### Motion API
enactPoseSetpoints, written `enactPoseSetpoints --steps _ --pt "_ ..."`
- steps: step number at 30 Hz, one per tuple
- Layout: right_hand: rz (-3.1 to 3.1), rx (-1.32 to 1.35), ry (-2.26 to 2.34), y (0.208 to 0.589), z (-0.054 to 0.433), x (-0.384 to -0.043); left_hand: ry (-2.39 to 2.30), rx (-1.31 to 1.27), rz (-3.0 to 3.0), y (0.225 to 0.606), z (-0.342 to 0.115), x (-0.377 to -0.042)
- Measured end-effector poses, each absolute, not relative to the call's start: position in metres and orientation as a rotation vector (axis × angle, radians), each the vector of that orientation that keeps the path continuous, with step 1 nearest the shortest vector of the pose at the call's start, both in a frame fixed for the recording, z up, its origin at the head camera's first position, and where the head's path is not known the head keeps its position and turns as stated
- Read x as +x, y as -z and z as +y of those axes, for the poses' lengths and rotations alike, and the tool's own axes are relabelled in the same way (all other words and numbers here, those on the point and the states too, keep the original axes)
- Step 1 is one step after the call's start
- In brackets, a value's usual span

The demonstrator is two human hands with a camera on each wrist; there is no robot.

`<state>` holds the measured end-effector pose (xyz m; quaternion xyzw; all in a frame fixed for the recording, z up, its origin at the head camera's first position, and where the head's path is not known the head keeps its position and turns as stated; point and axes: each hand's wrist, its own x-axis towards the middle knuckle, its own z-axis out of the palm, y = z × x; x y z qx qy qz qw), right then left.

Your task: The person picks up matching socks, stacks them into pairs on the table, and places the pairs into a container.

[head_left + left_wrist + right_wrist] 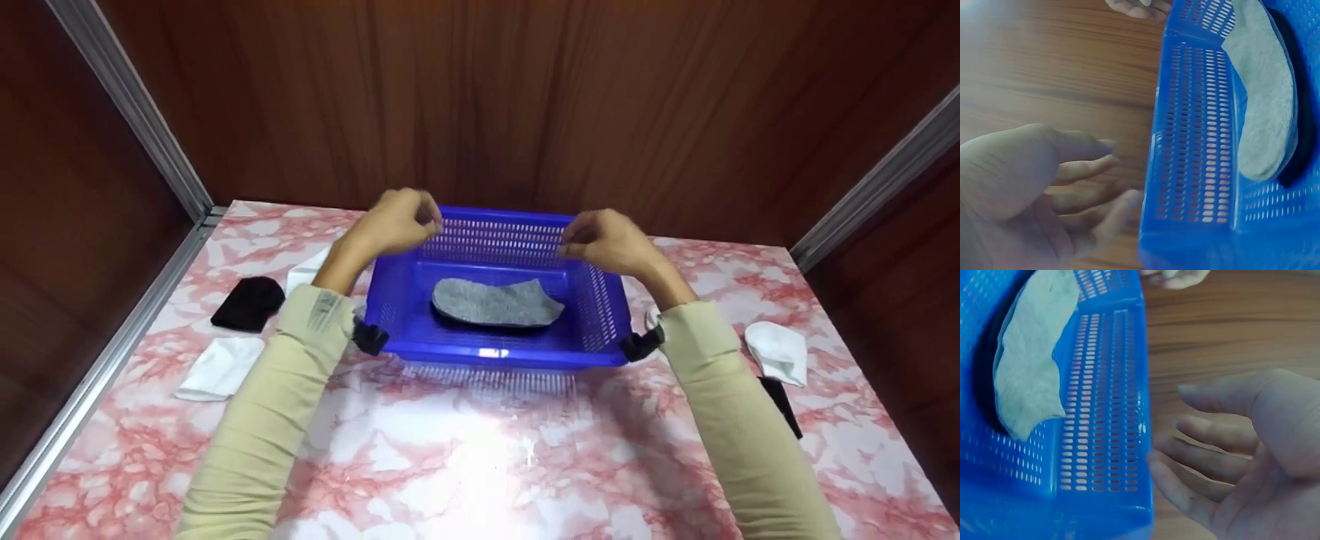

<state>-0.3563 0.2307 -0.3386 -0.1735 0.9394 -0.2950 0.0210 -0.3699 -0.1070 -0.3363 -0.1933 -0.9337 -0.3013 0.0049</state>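
A blue plastic basket (420, 355) with slotted walls stands at the back of the table. Inside it lies a grey sock (495, 301), on top of something dark (1304, 135) that shows along its edge. My left hand (401, 221) hovers by the basket's back left corner, fingers loosely bent and apart from the thumb. On the opposite side, my right hand (609, 241) is above the back right corner in a similar pose. Both wrist views show bare palms beside the basket wall, holding nothing; whether a fingertip touches the rim, I cannot tell.
Left of the basket lie a black sock (249, 304), a white sock (221, 367) and another white piece (307, 271) partly behind my wrist. To the right are a white sock (778, 351) and a black item (781, 405) partly covered by my sleeve. Brown panels (495, 105) enclose the table.
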Motion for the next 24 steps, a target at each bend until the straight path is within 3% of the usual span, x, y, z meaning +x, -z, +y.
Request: enactPoseSetpoints --steps 10,24 --pt "3.130 -0.473 0.790 0.369 0.249 -0.352 1.048 -0.416 -2.581 0.336 -0.168 -0.340" --pt "3.212 -0.439 0.692 0.407 0.246 -0.355 0.962 -0.214 -2.596 0.384 -0.253 -0.278"
